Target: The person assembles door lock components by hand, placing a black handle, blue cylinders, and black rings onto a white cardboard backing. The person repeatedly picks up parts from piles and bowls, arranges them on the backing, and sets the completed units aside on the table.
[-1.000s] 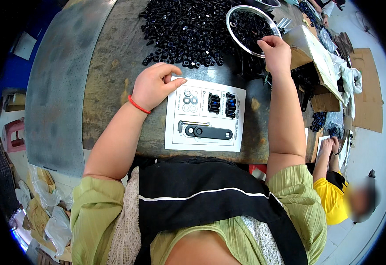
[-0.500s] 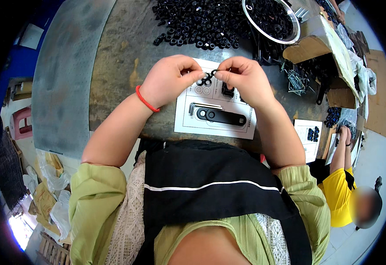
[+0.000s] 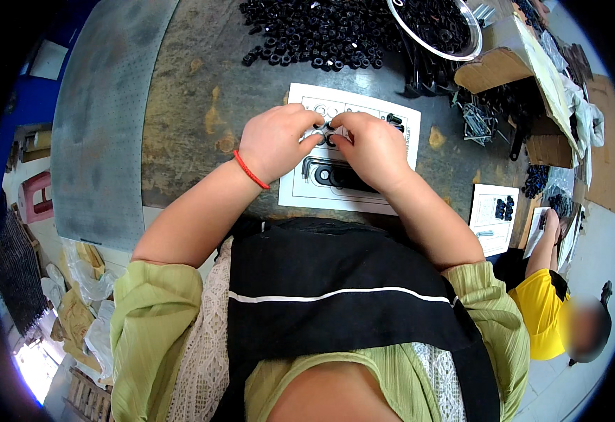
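Note:
Both my hands work at a small group of black rings (image 3: 330,140) on a white printed sheet (image 3: 300,200). My left hand (image 3: 276,142), with a red cord on its wrist, has thumb and forefinger curled around the left side of the group. From the right, my right hand (image 3: 374,149) bends its thumb and forefinger onto the rings there. The fingertips partly hide the rings. Just below, bent hex keys (image 3: 307,167) and a black flat bar (image 3: 339,176) lie on the sheet, the bar partly under my right hand. Small black bolts (image 3: 394,119) lie near the sheet's upper right.
A heap of black nuts (image 3: 314,32) lies at the far side, beside a metal bowl (image 3: 477,46) of black parts. A cardboard box (image 3: 497,67) and silver bolts (image 3: 477,125) are at right. Another sheet (image 3: 491,243) lies near a person in yellow (image 3: 538,316).
My right hand has brought a black ring down to the group, shifting slightly left and lower. My left hand has moved a little lower. The bolts and the sheet's upper right have come into sight.

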Demonstrator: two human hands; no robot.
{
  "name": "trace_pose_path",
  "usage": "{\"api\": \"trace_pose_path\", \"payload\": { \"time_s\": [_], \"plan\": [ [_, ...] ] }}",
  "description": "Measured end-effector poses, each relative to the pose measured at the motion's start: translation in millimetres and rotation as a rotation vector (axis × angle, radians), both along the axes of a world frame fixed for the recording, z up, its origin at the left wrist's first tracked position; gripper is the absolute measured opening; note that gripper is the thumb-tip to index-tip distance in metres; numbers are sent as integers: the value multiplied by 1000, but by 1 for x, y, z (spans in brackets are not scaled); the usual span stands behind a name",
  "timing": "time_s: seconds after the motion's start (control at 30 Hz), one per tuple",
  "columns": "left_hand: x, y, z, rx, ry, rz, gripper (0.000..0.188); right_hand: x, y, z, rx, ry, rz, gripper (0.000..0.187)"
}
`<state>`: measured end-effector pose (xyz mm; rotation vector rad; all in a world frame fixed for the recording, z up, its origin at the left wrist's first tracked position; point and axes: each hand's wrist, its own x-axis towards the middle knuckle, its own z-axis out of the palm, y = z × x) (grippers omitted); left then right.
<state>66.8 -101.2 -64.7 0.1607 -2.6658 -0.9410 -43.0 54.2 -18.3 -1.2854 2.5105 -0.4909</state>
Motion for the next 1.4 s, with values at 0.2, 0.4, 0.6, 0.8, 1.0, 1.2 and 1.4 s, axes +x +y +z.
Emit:
{"api": "trace_pose_path", "payload": {
  "time_s": [0.2,0.4,0.6,0.8,1.0,1.2,1.4],
  "plan": [
    [-4,-2,-9,-72,33,6,13,-1,-4,-11,-19,22,-7,11],
    [-3,-2,-2,9,47,17,13,-3,-3,-12,-54,7,-39,12],
    [-6,-9,1,24,108,163,13,-16,-9,-8,-46,55,-74,16],
    [-7,-11,-2,57,97,185,13,-13,-16,-8,26,38,-55,15],
    [-4,-17,11,225,-37,213,21,-13,-13,-8,-10,39,-55,16],
    [38,-3,24,468,-51,194,61,-22,53,9,-265,20,-285,27],
    [71,33,15,740,-163,109,75,16,136,-6,-70,-157,-359,62]
  ]
}}
